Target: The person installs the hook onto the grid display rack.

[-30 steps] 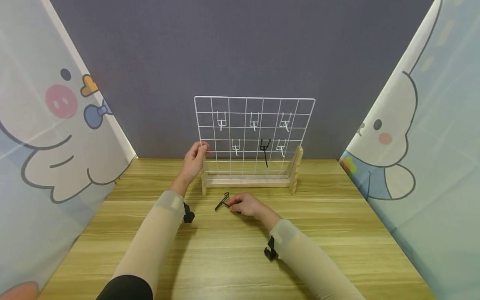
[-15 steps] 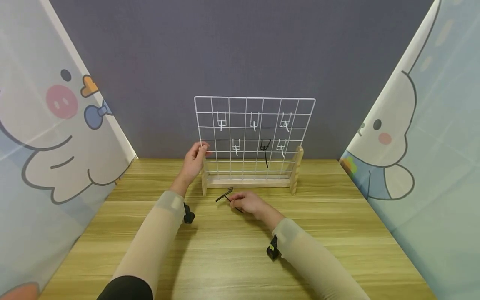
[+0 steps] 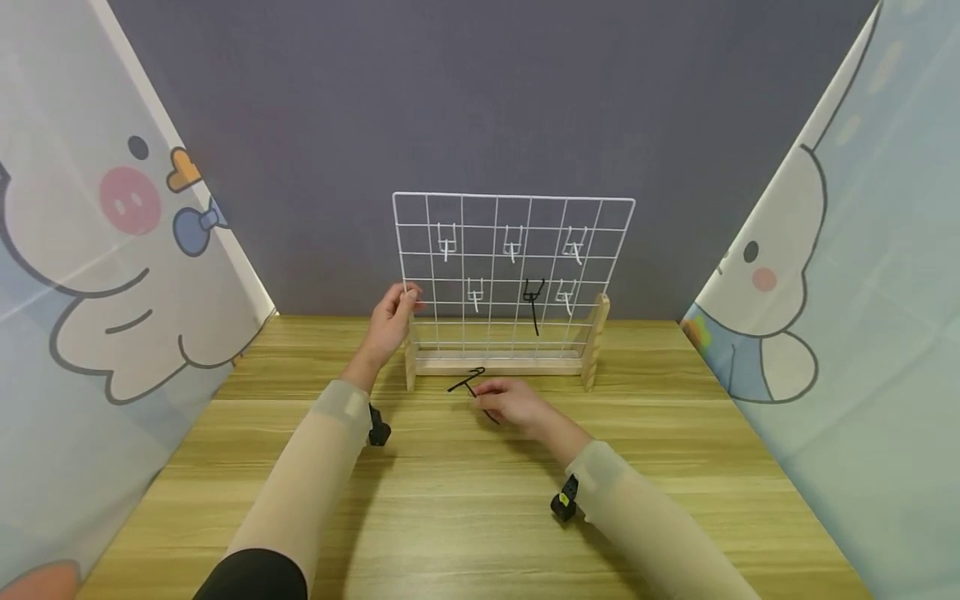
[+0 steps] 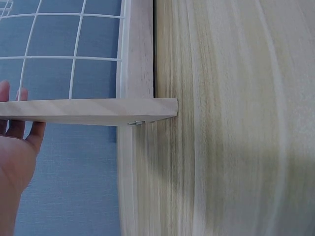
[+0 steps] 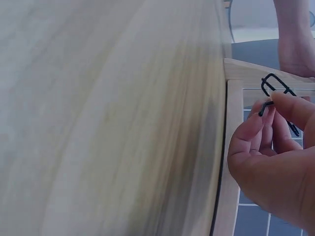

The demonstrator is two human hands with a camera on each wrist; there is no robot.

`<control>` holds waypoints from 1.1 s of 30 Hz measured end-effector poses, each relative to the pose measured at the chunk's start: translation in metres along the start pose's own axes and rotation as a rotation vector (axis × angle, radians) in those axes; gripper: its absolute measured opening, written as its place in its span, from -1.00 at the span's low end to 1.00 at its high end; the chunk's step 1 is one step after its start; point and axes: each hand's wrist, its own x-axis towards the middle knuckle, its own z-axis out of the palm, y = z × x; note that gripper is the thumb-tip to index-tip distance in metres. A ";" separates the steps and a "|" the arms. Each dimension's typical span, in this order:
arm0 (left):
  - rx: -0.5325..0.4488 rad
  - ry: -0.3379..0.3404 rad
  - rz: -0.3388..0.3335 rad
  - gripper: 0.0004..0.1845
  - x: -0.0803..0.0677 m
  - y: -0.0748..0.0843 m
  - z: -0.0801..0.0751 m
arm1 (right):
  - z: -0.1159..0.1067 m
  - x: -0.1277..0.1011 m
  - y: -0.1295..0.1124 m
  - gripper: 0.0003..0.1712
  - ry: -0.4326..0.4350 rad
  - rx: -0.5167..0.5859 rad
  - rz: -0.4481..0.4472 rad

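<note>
A white wire grid panel (image 3: 513,197) stands upright in a wooden stand (image 3: 498,366). My left hand (image 3: 388,321) grips the stand's left upright (image 4: 88,110) at the grid's edge; in the left wrist view its fingertips show beyond the wood. Between thumb and fingers my right hand (image 3: 517,404) pinches a black wire hook (image 3: 467,382) by its long prong, in front of the stand's base. The hook's crossbar and bent end point toward the grid. Another black hook (image 3: 533,296) hangs in the grid's lower row, with a white hook on each side.
Several white hooks hang on the grid, among them an upper-left one (image 3: 447,247) and an upper-right one (image 3: 574,248). The wooden table (image 3: 450,508) stretches out in front. A grey wall (image 3: 517,100) rises behind, and printed cloths (image 3: 862,250) flank both sides.
My right hand has lifted the black hook off the table, moving it slightly right and turning it. My left hand keeps its grip on the upright.
</note>
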 end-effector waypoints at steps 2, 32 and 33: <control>0.007 -0.005 0.001 -0.62 -0.001 0.000 0.000 | -0.003 -0.003 -0.002 -0.61 -0.001 0.021 0.004; 0.003 0.012 -0.002 -0.62 -0.001 0.002 0.001 | -0.036 -0.043 -0.017 -0.46 0.128 0.204 -0.003; 0.003 0.011 -0.003 -0.61 0.000 0.002 0.001 | -0.038 -0.045 -0.018 -0.47 0.134 0.202 -0.003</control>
